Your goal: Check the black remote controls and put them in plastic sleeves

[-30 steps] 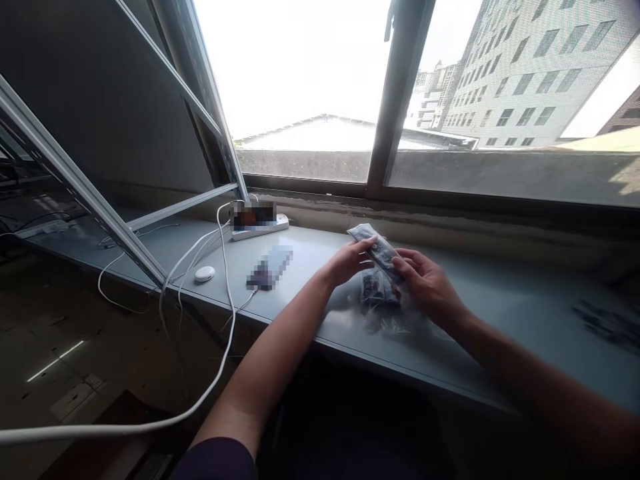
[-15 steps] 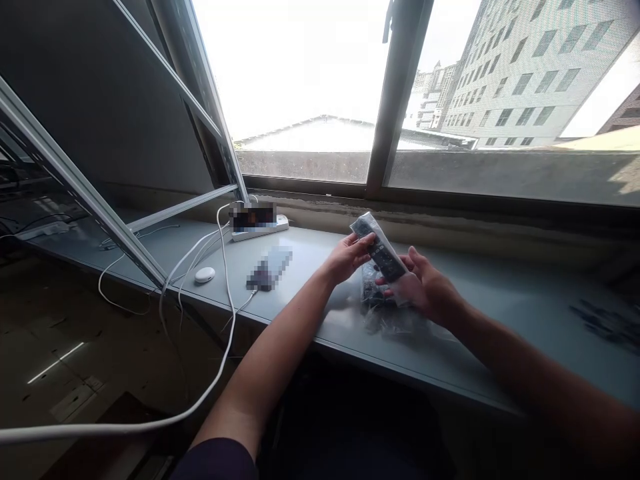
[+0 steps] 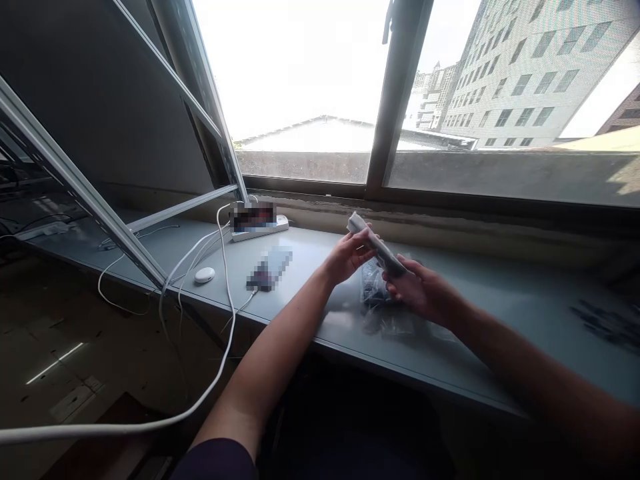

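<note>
Both my hands hold a slim remote control in a clear plastic sleeve (image 3: 374,244) above the grey window ledge (image 3: 490,313). My left hand (image 3: 347,257) pinches its far end. My right hand (image 3: 417,290) grips its near end. The remote is turned edge-on, so its buttons do not show. Under it on the ledge lies a crumpled clear plastic bag with another dark remote-like item inside (image 3: 376,297).
A white power strip (image 3: 260,227) sits by the window frame, with white cables (image 3: 220,267) running off the ledge. A phone (image 3: 270,267) and a small white puck (image 3: 205,274) lie left of my hands. A metal frame (image 3: 85,187) slants across the left.
The wrapped remote was lifted off the bag and rotated from button-face-up to edge-on between my hands. My right hand shifted slightly left under it.
</note>
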Motion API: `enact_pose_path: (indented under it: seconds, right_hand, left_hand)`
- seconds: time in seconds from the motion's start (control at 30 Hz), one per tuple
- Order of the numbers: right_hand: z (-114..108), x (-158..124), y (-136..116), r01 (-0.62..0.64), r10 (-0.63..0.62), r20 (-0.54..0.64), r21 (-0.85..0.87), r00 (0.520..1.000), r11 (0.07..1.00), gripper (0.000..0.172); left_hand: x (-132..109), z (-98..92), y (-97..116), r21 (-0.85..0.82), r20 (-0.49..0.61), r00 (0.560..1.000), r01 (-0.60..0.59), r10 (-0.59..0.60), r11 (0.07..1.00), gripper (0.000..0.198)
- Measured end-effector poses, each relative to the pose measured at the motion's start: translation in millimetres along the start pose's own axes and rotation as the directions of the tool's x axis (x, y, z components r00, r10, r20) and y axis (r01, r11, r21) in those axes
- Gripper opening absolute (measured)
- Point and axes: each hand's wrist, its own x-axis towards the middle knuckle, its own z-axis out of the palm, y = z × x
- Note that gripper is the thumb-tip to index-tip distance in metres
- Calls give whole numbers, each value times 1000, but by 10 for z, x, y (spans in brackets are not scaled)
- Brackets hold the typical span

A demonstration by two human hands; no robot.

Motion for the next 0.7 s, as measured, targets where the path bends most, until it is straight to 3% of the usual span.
enact_pose_path:
  seconds: [0.37,0.5,0.7]
  right_hand:
    - [-14,-16,-1,-2,2,7,11,1000,1000,19]
    - [-18,-11,-1,7,-7,-2,8,1000,1000,16]
    - [-51,12,16,51,-51,-18,19,999,999,15]
  left_hand:
    - [20,-2,21,-94,4,999,-42,43,995,35]
    - [46,-25,-7,-77,-34,999,-34,31,996,36]
    - [96,-92,-72,1,9,1000,-28,28,1000,34]
